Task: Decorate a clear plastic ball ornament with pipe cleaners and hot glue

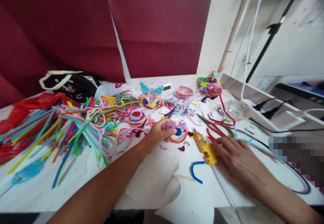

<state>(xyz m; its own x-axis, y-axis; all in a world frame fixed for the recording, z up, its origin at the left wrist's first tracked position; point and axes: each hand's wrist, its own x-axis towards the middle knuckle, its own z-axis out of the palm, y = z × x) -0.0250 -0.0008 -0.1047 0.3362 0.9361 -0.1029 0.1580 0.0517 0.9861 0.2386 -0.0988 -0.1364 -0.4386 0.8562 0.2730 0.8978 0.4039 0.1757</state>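
Observation:
My left hand (163, 131) is closed on the edge of a small clear craft face (181, 137), which has purple pipe-cleaner eyes, a round blue nose and an orange rim. My right hand (229, 151) is palm down with fingers bent against the rear of a yellow glue gun (205, 149). Its fingertips are partly hidden. The gun lies on the table, nozzle pointing away. Beside those fingers are orange-handled scissors (215, 128). A small red and blue heart-shaped piece (181, 148) rests below the craft face, and a bent blue pipe cleaner (194, 173) lies nearer me.
Loose pipe cleaners (83, 126) spread across the left side. Finished craft faces, one with blue ears (152, 95) and another with green ears (210, 84), stand at the back. White paper (154, 176) overhangs the front edge. A black cable (275, 163) loops at right.

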